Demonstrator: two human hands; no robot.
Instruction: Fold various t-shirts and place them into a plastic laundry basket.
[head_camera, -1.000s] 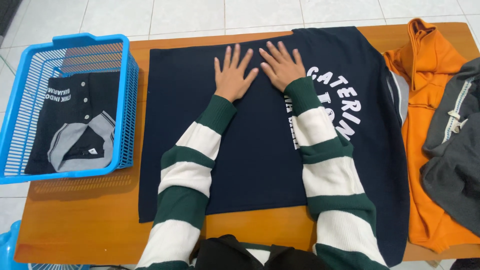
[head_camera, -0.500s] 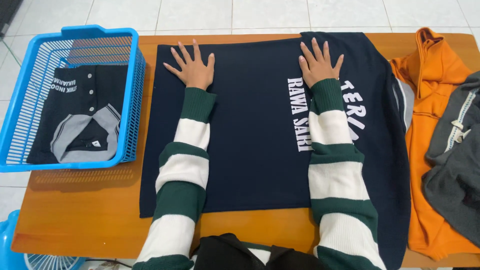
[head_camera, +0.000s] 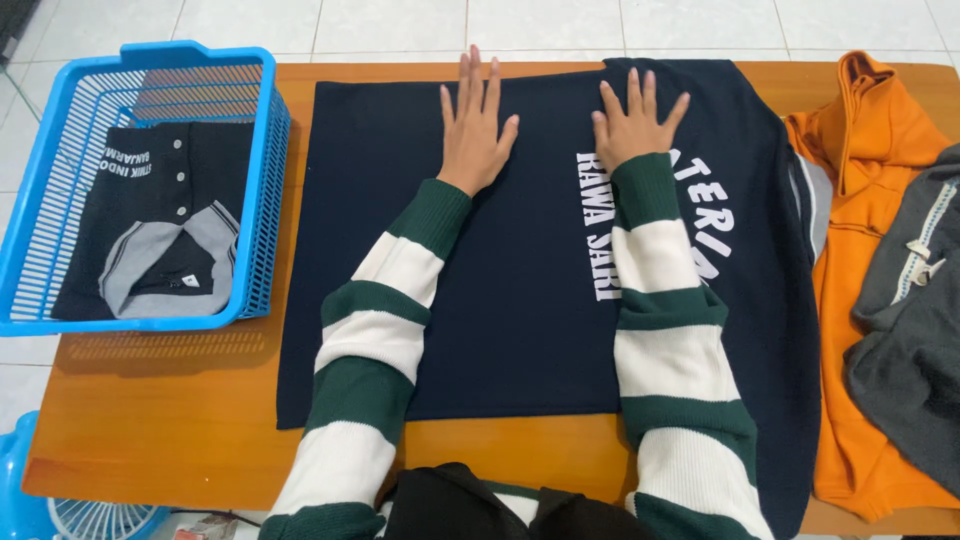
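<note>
Both palms lie flat, fingers spread, gripping nothing, on the folded navy knit shirt with white lettering (head_camera: 500, 270) at the centre of the orange wooden table (head_camera: 170, 400). The left hand (head_camera: 475, 130) presses at twelve o'clock, the right hand (head_camera: 632, 125) at one o'clock.
</note>
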